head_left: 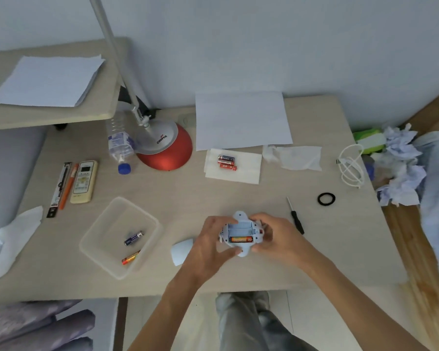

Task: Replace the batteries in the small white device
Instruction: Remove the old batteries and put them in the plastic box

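Observation:
The small white device [241,220] lies open side up near the table's front edge, held from both sides by my left hand [211,245] and my right hand [274,234]. Its battery bay holds one orange battery [241,239] in the nearest slot; the two slots behind it are bare. The white cover [181,250] rests on the table just left of my left hand. Three red and blue batteries [226,162] lie on a white tissue [249,171] farther back. A clear plastic tray [99,239] at the left holds a blue battery [133,238] and an orange battery [131,257].
A small black screwdriver [295,216] lies right of my right hand, a black ring [326,198] beyond it. A red lamp base [167,145], a water bottle [119,143], a remote [84,181], pens, paper sheets [241,120], a white cable [350,165] and crumpled tissues [401,168] ring the table.

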